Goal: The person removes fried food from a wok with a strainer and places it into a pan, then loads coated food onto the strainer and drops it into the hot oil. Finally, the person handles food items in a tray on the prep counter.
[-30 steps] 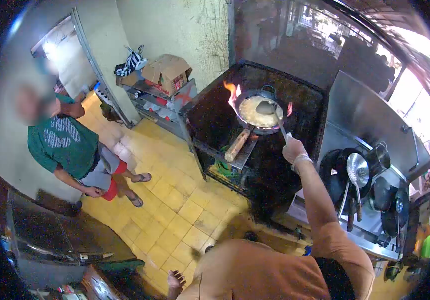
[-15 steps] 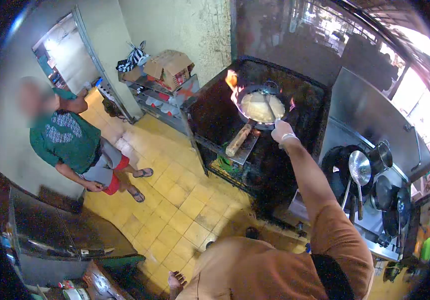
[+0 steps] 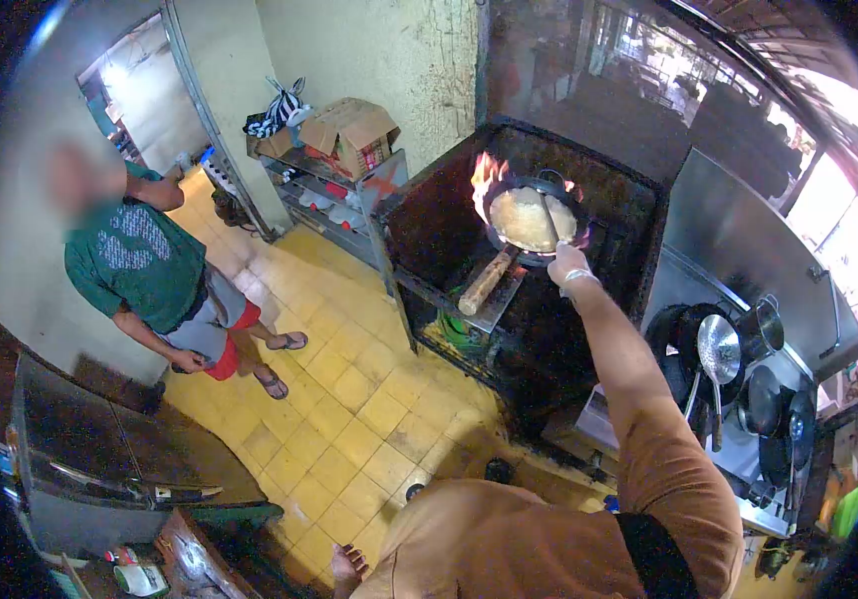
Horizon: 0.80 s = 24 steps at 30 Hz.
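My right hand [image 3: 567,262] is stretched out over the stove, closed around the near end of a thin, long utensil [image 3: 551,220]. The utensil lies across pale, creamy food [image 3: 521,220] in a dark round pan [image 3: 581,222]; its working end cannot be made out. Flames [image 3: 490,175] rise at the pan's left side, with smaller ones at the right. A thick wooden log [image 3: 489,284] juts from under the pan toward me. Low at my side hangs my left hand [image 3: 349,565], its fingers loosely apart and nothing in it.
A person in a green shirt [image 3: 139,260] stands at the left on yellow tiles [image 3: 334,399]. A shelf [image 3: 334,215] with a cardboard box [image 3: 351,135] is beside the stove. To the right, a metal counter holds pans, a large skimmer [image 3: 717,349] and a pot [image 3: 760,327].
The flames on the pan's left have spread wider. The utensil stays in the pan in my right hand. The whole view has shifted slightly.
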Tool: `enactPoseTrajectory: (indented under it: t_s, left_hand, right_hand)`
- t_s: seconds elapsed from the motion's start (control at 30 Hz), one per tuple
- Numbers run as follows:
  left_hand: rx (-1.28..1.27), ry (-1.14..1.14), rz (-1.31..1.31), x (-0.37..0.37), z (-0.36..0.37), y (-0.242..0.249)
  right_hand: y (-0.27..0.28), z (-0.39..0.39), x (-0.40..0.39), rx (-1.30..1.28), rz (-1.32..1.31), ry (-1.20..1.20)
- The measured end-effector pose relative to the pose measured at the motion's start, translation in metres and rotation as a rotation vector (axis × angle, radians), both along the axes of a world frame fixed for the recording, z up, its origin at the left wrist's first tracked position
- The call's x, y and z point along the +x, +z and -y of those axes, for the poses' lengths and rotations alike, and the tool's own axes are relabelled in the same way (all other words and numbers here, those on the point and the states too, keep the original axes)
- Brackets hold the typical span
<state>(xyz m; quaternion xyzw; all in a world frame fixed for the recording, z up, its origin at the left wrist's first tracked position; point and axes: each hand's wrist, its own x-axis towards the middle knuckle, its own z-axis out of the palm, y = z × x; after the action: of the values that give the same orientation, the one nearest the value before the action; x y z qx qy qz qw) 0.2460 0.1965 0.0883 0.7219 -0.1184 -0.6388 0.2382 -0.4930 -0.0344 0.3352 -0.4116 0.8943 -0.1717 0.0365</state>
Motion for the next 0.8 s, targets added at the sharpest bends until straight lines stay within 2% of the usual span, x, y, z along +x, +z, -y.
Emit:
enactPoseTrajectory:
  t_s: [0.1, 0.17, 0.23, 0.3, 0.43, 0.53, 0.7, 0.77, 0.8]
  left_hand:
    - [-0.013, -0.033, -0.037, 0.008, -0.003, -0.012]
    - [-0.062, -0.07, -0.015, 0.011, -0.007, -0.019]
    - [-0.032, -0.061, -0.032, 0.012, -0.006, -0.023]
    - [-0.002, -0.051, -0.047, 0.012, -0.003, -0.024]
    - [-0.005, -0.074, -0.077, 0.017, 0.008, -0.032]
    - [-0.027, -0.11, -0.075, 0.019, 0.009, -0.035]
    - [-0.023, -0.072, -0.073, 0.02, 0.022, -0.033]
    - [0.017, -0.103, -0.06, 0.021, 0.027, -0.025]
    - [0.0, -0.072, -0.05, 0.02, 0.027, -0.023]
  right_hand:
    - [0.016, -0.007, 0.007, 0.116, -0.009, 0.047]
    - [0.01, -0.021, 0.017, -0.029, 0.013, -0.03]
    - [0.013, -0.03, 0.022, 0.028, -0.027, 0.011]
    - [0.021, -0.043, 0.029, -0.068, 0.12, -0.006]
    - [0.017, -0.059, 0.039, -0.115, 0.03, -0.041]
    - [0.01, -0.068, 0.033, -0.05, 0.059, -0.021]
    - [0.026, -0.06, 0.029, -0.024, 0.063, 0.011]
    - [0.028, -0.042, 0.023, -0.153, 0.055, -0.029]
    - [0.031, -0.03, 0.019, -0.055, 0.022, -0.028]
